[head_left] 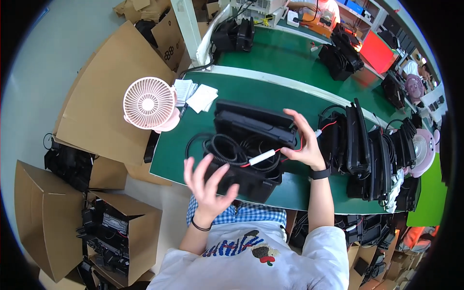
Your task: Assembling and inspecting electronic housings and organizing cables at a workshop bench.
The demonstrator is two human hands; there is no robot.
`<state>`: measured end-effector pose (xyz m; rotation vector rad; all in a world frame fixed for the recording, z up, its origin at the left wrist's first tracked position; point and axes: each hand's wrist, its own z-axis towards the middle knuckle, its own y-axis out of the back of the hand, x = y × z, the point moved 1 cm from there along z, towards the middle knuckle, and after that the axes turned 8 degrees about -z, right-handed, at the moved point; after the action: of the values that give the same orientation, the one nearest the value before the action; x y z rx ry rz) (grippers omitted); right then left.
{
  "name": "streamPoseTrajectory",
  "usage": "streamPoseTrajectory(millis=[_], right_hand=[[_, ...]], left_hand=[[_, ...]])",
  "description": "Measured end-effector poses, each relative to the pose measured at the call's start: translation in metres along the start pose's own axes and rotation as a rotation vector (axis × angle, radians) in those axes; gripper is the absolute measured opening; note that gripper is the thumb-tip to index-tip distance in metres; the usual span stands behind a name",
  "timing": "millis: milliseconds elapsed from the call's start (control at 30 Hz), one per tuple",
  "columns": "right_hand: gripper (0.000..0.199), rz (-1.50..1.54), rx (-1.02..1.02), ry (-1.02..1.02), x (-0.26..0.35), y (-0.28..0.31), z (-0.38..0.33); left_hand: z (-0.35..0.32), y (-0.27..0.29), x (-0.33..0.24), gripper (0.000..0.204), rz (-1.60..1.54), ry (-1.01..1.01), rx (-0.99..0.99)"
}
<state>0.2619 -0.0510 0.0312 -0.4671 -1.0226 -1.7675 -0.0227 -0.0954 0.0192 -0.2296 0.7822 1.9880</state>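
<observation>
The black box [246,150] sits on the green table [270,92]. The right hand [305,140] grips its side by the red wire [295,151]. The left hand [208,186] hovers open. The wire could snag and pull loose.

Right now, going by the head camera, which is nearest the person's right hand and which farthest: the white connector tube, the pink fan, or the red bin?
1. White connector tube, just left of the right hand, on the red wires that the hand touches.
2. Red bin, up and to the right, on the far bench.
3. Pink fan, far left, at the table's corner.
</observation>
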Motion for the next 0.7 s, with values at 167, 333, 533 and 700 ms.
streamPoseTrajectory(millis=[167,333,533,700], right_hand=[[0.084,-0.030,0.132,-0.069,0.017,0.001,0.000],[0.084,0.046,0.052,-0.097,0.028,-0.005,-0.002],[0.092,0.433,0.117,-0.133,0.025,0.007,-0.012],[0.081,0.349,0.136,0.040,0.016,0.018,-0.011]], left_hand=[[0.019,-0.016,-0.015,0.039,0.004,-0.019,0.164],[0.013,-0.021,-0.028,0.027,0.036,0.016,0.083],[-0.005,-0.020,-0.026,0.021,-0.002,-0.062,-0.022],[-0.027,-0.040,-0.014,0.016,0.043,-0.210,-0.146]])
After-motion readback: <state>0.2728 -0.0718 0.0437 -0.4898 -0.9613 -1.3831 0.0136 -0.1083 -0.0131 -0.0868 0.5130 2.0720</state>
